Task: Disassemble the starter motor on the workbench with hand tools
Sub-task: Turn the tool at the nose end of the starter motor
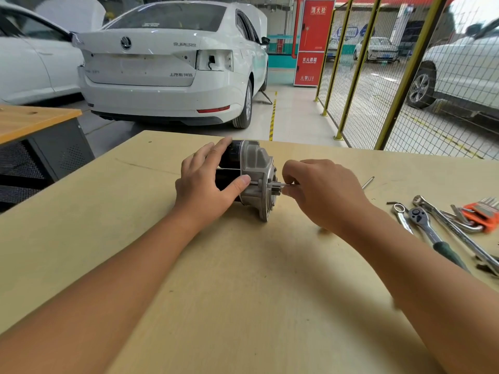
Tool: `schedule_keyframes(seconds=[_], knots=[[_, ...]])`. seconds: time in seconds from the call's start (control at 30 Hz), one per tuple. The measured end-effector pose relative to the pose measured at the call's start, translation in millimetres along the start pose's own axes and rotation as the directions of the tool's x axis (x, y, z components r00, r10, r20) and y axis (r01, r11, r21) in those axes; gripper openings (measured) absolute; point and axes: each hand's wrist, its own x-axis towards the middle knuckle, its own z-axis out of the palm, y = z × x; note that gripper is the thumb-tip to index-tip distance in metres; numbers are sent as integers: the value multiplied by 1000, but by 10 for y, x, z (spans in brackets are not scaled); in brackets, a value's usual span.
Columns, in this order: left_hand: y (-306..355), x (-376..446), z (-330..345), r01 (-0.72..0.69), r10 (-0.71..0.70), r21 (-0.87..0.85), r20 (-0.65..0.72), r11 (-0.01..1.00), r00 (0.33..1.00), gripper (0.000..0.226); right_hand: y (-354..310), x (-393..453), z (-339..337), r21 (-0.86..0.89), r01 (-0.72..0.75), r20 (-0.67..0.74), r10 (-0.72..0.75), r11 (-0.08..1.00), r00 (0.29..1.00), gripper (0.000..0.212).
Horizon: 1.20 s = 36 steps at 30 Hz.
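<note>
On the pale wooden worktop [243, 279], near its far edge, the starter motor [251, 179] lies on its side, its long axis running left to right, black body to the left and grey aluminium nose housing with the pinion facing right. The left hand [205, 182] lies over the black body, fingers spread across the top and thumb pressed against the housing, likely to stop it rolling or twisting. The right hand [324, 193] has its fingers curled round a thin metal tool [286, 184], probably a hex key, whose shaft runs level into the housing face, in line with the motor's axis, seemingly on a through bolt. Wrenches, a ratchet [421, 220] and an orange hex key set [483, 214] lie well apart at right.
</note>
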Motion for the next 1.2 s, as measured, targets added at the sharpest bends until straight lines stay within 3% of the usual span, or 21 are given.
schedule_keyframes(seconds=[0.1,0.23,0.43,0.6,0.8,0.97,1.2], knots=[[-2,-2,-1,0,0,-6,0,1000,1000,85,-11,2,-11,125,6,36,-11,992,999,10],[-9,-2,1,-5,5,-13,-5,1000,1000,86,22,20,1,144,3,68,-13,990,998,24],[-30,7,1,-19,19,-9,5,1000,1000,90,25,6,39,-63,12,19,-11,998,1000,22],[-38,5,8,-16,16,-8,7,1000,1000,88,2,12,26,-69,12,4,-12,998,1000,19],[-35,16,9,-13,13,0,-8,1000,1000,83,-6,4,-10,140,6,59,-14,990,998,13],[-21,8,12,-15,15,-8,-8,1000,1000,84,44,23,-8,154,7,110,-25,988,994,28],[-6,-9,-11,-14,14,-13,9,1000,1000,90,10,-3,16,-88,22,28,-20,996,999,22]])
